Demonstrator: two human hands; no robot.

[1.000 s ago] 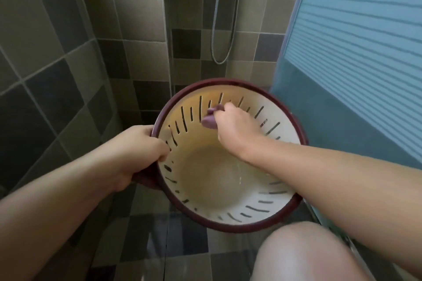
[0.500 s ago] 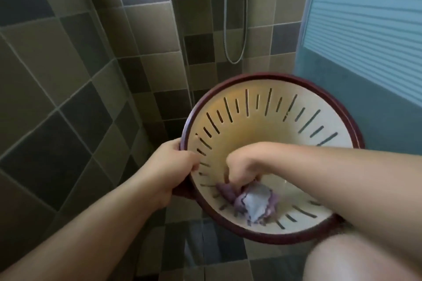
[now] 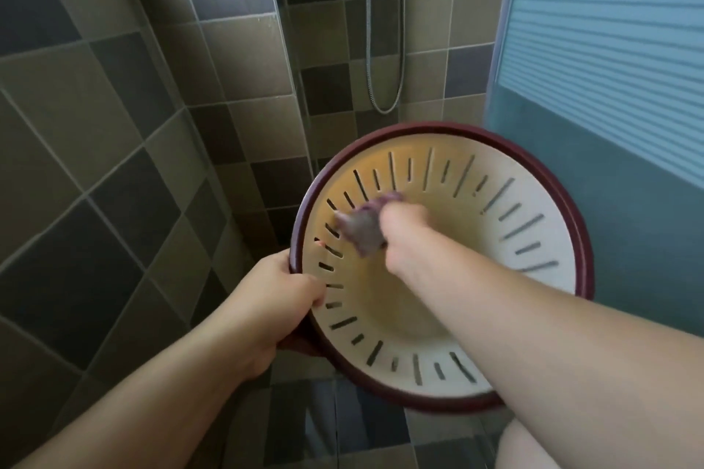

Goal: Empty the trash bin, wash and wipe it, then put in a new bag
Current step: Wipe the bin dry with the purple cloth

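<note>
Round cream plastic trash bin with a dark maroon rim (image 3: 449,320): held off the floor and tipped so its open mouth faces the camera. Interior wall is pierced by radiating narrow slots; the flat base shows bare, with no bag and no contents. Its left rim sits in the grip of the left hand (image 3: 282,301), thumb over the inside edge. Small purple-grey cleaning cloth (image 3: 362,227): bunched, motion-blurred, clutched in the right hand (image 3: 400,228) and pressed against the upper-left inner wall, above and right of the left hand.
</note>
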